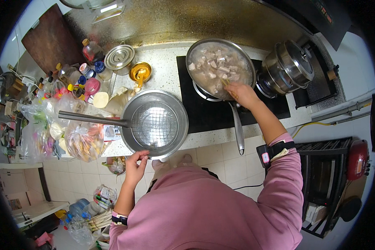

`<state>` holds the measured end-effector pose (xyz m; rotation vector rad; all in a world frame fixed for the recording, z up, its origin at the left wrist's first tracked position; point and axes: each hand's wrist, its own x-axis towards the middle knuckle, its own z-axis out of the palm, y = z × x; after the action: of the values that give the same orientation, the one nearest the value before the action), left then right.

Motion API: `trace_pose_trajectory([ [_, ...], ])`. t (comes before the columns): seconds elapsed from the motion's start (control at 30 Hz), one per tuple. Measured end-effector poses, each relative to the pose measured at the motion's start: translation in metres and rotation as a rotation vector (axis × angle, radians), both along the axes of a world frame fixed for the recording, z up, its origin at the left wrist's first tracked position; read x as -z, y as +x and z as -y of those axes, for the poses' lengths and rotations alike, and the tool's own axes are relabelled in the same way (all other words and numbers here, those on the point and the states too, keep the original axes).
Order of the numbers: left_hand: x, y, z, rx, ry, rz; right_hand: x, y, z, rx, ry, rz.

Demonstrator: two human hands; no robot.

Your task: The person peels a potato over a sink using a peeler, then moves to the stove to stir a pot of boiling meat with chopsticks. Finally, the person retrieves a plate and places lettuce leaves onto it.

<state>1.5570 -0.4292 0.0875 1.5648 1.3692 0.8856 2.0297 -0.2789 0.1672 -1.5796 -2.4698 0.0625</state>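
Note:
My right hand (240, 93) is closed around chopsticks (224, 82), whose tips are down in a pan (251, 70) of cloudy liquid and pale meat chunks (214, 64). The pan sits on the black cooktop (203, 117), and its long metal handle (237, 131) points towards me. At the front rim of a metal basin (182, 137), the fingertips of my left hand (136, 167) overlap the edge; whether they grip it is unclear. Across the basin lies a wire-mesh strainer (154, 125), its steel handle (87, 118) reaching left.
A lidded steel pot (284, 70) stands right of the pan. Behind the basin are a golden bowl (132, 73) with a spoon and a lidded metal container (119, 57). Bottles, jars and plastic bags (86, 137) crowd the counter's left. A dark cutting board (51, 40) leans behind them.

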Motion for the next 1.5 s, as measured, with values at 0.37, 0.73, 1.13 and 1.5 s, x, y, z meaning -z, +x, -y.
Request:
trace_pose_trajectory([
  [0.37,0.002,0.008,-0.001,0.023,0.046,-0.025,-0.128,0.021,0.008,0.223,0.006,-1.038],
  [0.73,0.0,0.042,-0.02,0.134,0.022,0.025,-0.089,0.015,0.123,0.025,0.696,-0.587],
  [1.13,-0.019,0.059,-0.034,0.176,0.007,-0.063,-0.04,0.182,0.22,0.669,0.455,-0.292],
  [1.5,-0.029,0.053,-0.001,0.077,-0.055,-0.222,0.123,0.2,0.078,0.697,-0.344,0.169],
])
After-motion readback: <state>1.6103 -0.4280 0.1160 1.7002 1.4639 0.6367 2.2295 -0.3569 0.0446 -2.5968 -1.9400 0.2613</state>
